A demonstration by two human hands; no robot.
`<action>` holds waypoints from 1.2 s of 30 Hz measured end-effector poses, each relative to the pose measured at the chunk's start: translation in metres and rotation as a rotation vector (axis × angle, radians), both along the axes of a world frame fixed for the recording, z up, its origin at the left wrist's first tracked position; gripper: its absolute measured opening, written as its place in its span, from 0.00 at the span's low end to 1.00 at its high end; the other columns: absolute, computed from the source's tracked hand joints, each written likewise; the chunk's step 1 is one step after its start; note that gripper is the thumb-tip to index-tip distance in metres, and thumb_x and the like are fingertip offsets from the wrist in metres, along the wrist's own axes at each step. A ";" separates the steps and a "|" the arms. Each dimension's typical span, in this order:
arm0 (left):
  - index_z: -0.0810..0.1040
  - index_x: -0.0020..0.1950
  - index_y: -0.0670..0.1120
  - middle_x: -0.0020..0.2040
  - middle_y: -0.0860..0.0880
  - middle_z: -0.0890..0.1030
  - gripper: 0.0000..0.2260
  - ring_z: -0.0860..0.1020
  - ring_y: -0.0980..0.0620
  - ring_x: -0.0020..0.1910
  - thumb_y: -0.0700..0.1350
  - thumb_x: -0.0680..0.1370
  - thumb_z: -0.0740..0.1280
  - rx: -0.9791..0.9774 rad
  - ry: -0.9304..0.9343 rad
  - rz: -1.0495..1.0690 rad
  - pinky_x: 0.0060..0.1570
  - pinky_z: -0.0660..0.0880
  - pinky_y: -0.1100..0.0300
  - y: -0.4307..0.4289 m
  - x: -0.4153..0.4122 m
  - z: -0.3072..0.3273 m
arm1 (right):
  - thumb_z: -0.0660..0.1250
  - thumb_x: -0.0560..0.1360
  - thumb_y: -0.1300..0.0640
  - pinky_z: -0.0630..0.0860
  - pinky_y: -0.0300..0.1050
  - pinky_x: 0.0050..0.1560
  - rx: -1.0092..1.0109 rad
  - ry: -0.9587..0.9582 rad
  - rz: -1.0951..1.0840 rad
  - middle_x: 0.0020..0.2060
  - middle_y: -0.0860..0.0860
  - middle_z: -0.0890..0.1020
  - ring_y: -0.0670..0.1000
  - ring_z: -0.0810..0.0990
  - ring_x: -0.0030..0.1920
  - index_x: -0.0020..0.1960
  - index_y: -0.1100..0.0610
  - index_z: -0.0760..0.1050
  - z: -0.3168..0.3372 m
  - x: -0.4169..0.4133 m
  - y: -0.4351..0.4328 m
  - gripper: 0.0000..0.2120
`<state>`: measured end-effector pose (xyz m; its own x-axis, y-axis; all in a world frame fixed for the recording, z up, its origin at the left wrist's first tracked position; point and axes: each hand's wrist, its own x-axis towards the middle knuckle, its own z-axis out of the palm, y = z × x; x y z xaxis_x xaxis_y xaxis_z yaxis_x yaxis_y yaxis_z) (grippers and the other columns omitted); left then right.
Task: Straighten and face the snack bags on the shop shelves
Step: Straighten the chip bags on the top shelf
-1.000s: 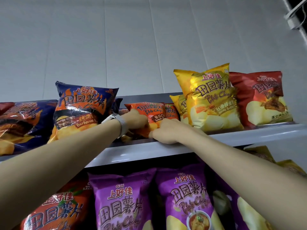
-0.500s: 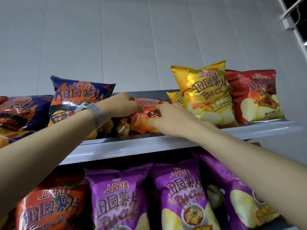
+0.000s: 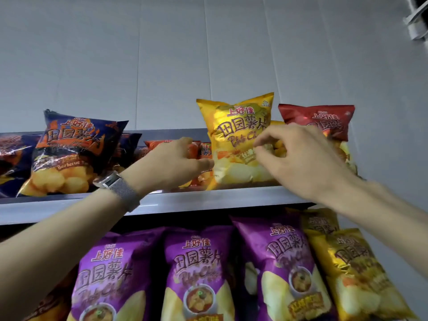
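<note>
Grey metal upper shelf, left end cut off by the frame, carries an upright yellow foil potato-chip bag. Its long axis is vertical and its printed face is forward. Its lower right is hidden behind the right hand, whose curled thumb and forefinger pinch its front. The left hand touches the bag's left edge, covering small orange snack bags; its grip cannot be told.

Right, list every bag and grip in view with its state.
Barbecue bag, upright, facing front.
Orange bag, low, mostly hidden.
Yellow bag, upright, facing front.
Red bag, upright, partly hidden.
Purple bags, upright, facing front.
Left grip, curled over the orange bag.
Right grip, curled at yellow bag; pinch unclear.
</note>
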<state>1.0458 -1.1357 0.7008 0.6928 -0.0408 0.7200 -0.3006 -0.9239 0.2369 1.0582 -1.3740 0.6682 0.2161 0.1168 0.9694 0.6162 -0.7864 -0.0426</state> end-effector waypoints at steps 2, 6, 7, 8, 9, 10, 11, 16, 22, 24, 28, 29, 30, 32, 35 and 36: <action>0.63 0.81 0.45 0.71 0.45 0.78 0.37 0.78 0.42 0.66 0.63 0.79 0.70 -0.063 0.040 0.005 0.56 0.71 0.56 -0.022 0.006 0.001 | 0.66 0.74 0.43 0.77 0.50 0.51 0.072 -0.022 0.000 0.48 0.41 0.83 0.48 0.79 0.51 0.52 0.44 0.81 -0.002 0.008 -0.034 0.10; 0.60 0.80 0.43 0.65 0.47 0.77 0.47 0.77 0.45 0.62 0.68 0.73 0.74 -0.278 0.102 -0.068 0.64 0.74 0.49 -0.049 0.027 0.009 | 0.68 0.73 0.44 0.76 0.56 0.60 0.193 0.040 -0.062 0.64 0.46 0.78 0.53 0.75 0.65 0.66 0.44 0.74 0.000 0.038 -0.093 0.22; 0.61 0.78 0.44 0.64 0.49 0.77 0.48 0.77 0.46 0.61 0.69 0.71 0.76 -0.348 0.112 -0.100 0.64 0.75 0.46 -0.051 0.034 0.013 | 0.70 0.73 0.44 0.74 0.57 0.63 0.221 0.077 -0.074 0.68 0.48 0.75 0.54 0.73 0.68 0.71 0.46 0.70 0.003 0.046 -0.105 0.28; 0.64 0.75 0.45 0.64 0.50 0.77 0.48 0.78 0.47 0.62 0.70 0.67 0.78 -0.400 0.111 -0.135 0.61 0.76 0.46 -0.054 0.039 0.014 | 0.73 0.72 0.43 0.72 0.57 0.66 0.258 0.118 -0.071 0.71 0.50 0.72 0.55 0.70 0.71 0.74 0.47 0.66 0.005 0.054 -0.116 0.33; 0.68 0.73 0.46 0.64 0.51 0.79 0.48 0.79 0.48 0.62 0.71 0.63 0.80 -0.448 0.103 -0.181 0.58 0.77 0.47 -0.058 0.045 0.017 | 0.75 0.72 0.42 0.70 0.57 0.69 0.307 0.157 -0.049 0.73 0.51 0.69 0.56 0.68 0.73 0.77 0.48 0.62 0.009 0.060 -0.125 0.39; 0.71 0.71 0.47 0.63 0.51 0.82 0.48 0.81 0.49 0.60 0.71 0.60 0.81 -0.489 0.088 -0.228 0.55 0.78 0.49 -0.060 0.053 0.019 | 0.76 0.70 0.40 0.68 0.57 0.71 0.364 0.202 -0.011 0.75 0.52 0.66 0.56 0.66 0.75 0.79 0.49 0.59 0.012 0.066 -0.134 0.44; 0.74 0.69 0.47 0.62 0.51 0.84 0.47 0.84 0.51 0.58 0.70 0.59 0.83 -0.534 0.077 -0.279 0.53 0.80 0.51 -0.064 0.057 0.020 | 0.78 0.69 0.39 0.66 0.57 0.73 0.420 0.259 0.039 0.77 0.52 0.65 0.57 0.65 0.77 0.80 0.49 0.56 0.016 0.072 -0.141 0.49; 0.80 0.67 0.45 0.55 0.48 0.88 0.46 0.88 0.45 0.51 0.62 0.54 0.88 -0.711 0.143 -0.387 0.39 0.83 0.56 -0.084 0.065 0.020 | 0.83 0.57 0.33 0.63 0.59 0.78 0.534 0.692 0.318 0.77 0.51 0.71 0.56 0.68 0.77 0.84 0.52 0.38 0.025 0.107 -0.167 0.74; 0.84 0.60 0.46 0.52 0.48 0.89 0.42 0.89 0.48 0.46 0.61 0.50 0.88 -0.760 0.044 -0.356 0.46 0.85 0.52 -0.087 0.064 0.020 | 0.86 0.58 0.41 0.72 0.55 0.71 0.452 0.658 0.284 0.68 0.48 0.77 0.53 0.77 0.67 0.77 0.53 0.60 0.019 0.121 -0.161 0.57; 0.84 0.61 0.46 0.51 0.49 0.89 0.44 0.89 0.48 0.45 0.63 0.49 0.87 -0.799 -0.034 -0.396 0.47 0.86 0.50 -0.078 0.057 0.028 | 0.86 0.57 0.41 0.73 0.56 0.70 0.463 0.599 0.291 0.66 0.47 0.78 0.54 0.77 0.66 0.75 0.51 0.62 0.017 0.121 -0.151 0.55; 0.85 0.60 0.46 0.50 0.50 0.89 0.31 0.89 0.49 0.44 0.57 0.62 0.86 -0.876 -0.223 -0.438 0.45 0.86 0.49 -0.053 0.025 0.048 | 0.86 0.58 0.39 0.71 0.55 0.72 0.434 0.508 0.330 0.71 0.46 0.75 0.53 0.75 0.71 0.78 0.48 0.60 0.017 0.112 -0.116 0.57; 0.85 0.60 0.46 0.50 0.50 0.89 0.28 0.89 0.49 0.44 0.56 0.65 0.85 -0.890 -0.260 -0.444 0.46 0.86 0.49 -0.045 0.015 0.054 | 0.86 0.57 0.38 0.70 0.53 0.72 0.417 0.502 0.348 0.72 0.45 0.75 0.52 0.74 0.71 0.78 0.47 0.60 0.017 0.109 -0.105 0.57; 0.85 0.59 0.46 0.50 0.51 0.89 0.26 0.89 0.49 0.45 0.55 0.66 0.85 -0.897 -0.290 -0.451 0.46 0.85 0.48 -0.037 0.004 0.060 | 0.85 0.57 0.38 0.70 0.51 0.70 0.405 0.505 0.367 0.71 0.43 0.74 0.51 0.73 0.72 0.78 0.48 0.60 0.017 0.108 -0.091 0.57; 0.84 0.58 0.48 0.51 0.52 0.89 0.25 0.89 0.49 0.46 0.56 0.66 0.84 -0.886 -0.342 -0.455 0.45 0.84 0.49 -0.025 -0.017 0.069 | 0.85 0.57 0.37 0.70 0.49 0.68 0.382 0.519 0.376 0.71 0.43 0.75 0.51 0.74 0.71 0.77 0.48 0.61 0.017 0.106 -0.064 0.55; 0.83 0.54 0.49 0.50 0.53 0.89 0.19 0.89 0.52 0.43 0.55 0.69 0.83 -0.817 -0.386 -0.478 0.39 0.84 0.53 -0.021 -0.044 0.077 | 0.83 0.58 0.35 0.71 0.53 0.69 0.338 0.528 0.364 0.71 0.47 0.75 0.55 0.74 0.71 0.78 0.49 0.59 0.021 0.105 -0.026 0.57; 0.83 0.54 0.49 0.50 0.53 0.89 0.17 0.88 0.53 0.43 0.54 0.70 0.82 -0.792 -0.390 -0.489 0.36 0.84 0.56 -0.022 -0.050 0.078 | 0.83 0.59 0.34 0.71 0.54 0.70 0.330 0.541 0.354 0.72 0.47 0.75 0.56 0.73 0.72 0.78 0.50 0.58 0.022 0.105 -0.015 0.58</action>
